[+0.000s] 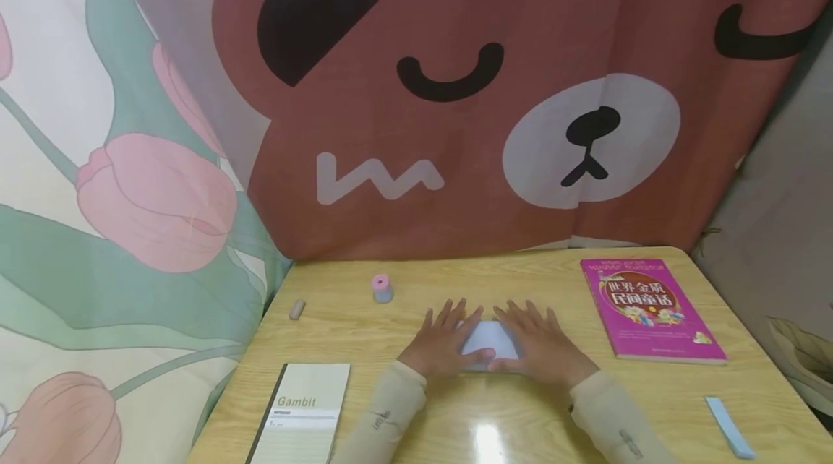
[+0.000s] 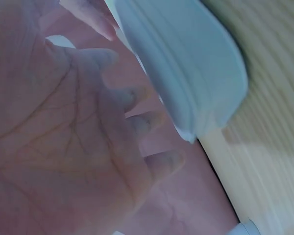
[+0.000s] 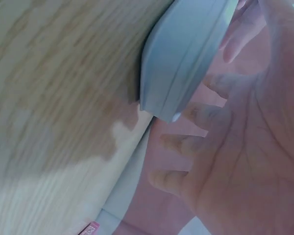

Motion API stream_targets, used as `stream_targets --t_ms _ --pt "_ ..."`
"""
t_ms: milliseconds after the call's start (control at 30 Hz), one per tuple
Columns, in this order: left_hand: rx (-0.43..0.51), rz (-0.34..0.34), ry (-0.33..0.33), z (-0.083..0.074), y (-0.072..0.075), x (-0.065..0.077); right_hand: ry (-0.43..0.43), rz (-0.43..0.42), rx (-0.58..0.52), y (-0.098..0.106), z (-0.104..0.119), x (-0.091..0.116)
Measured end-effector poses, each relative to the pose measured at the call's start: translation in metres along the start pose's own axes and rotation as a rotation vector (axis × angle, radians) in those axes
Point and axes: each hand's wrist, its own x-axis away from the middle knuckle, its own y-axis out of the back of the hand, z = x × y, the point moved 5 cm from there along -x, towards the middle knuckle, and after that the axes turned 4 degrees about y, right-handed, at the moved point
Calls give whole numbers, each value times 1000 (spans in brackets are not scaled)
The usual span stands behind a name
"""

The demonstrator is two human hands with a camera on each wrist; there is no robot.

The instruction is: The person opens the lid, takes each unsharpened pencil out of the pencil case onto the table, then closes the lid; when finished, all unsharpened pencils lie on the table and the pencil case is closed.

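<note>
A pale blue, rounded-edged case-like object (image 1: 489,340) lies on the table between the two hands; its exact kind is unclear. My left hand (image 1: 442,345) spans its left side, fingers spread and pointing away. On the other side my right hand (image 1: 543,345) mirrors it, thumb near the left thumb at the object's near edge. In the left wrist view, seam lines run along the side of the pale blue object (image 2: 186,63), with the left fingers loosely extended beside it. The right wrist view has the object (image 3: 179,58) beside the right hand's extended fingers; firm contact cannot be made out.
A "Gambit" notebook (image 1: 302,406) lies front left, a magenta book (image 1: 654,312) back right. Behind left are a small greyish block (image 1: 296,309) and a pink-topped cylinder (image 1: 382,288). A light blue strip (image 1: 730,426) lies front right. A bear-print curtain (image 1: 455,131) hangs behind the table.
</note>
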Motion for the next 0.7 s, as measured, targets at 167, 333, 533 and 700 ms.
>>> stream_targets --t_ms 167,333,533,700 --pt "-14 34 -25 -8 -2 5 -7 38 -22 0 6 4" --pt "-52 65 -54 -10 -3 9 -32 81 -47 -2 6 8" --pt "-153 7 -86 -11 6 10 -5 64 -25 0 4 7" --pt "-176 -54 -133 -12 15 8 44 24 2 3 4 4"
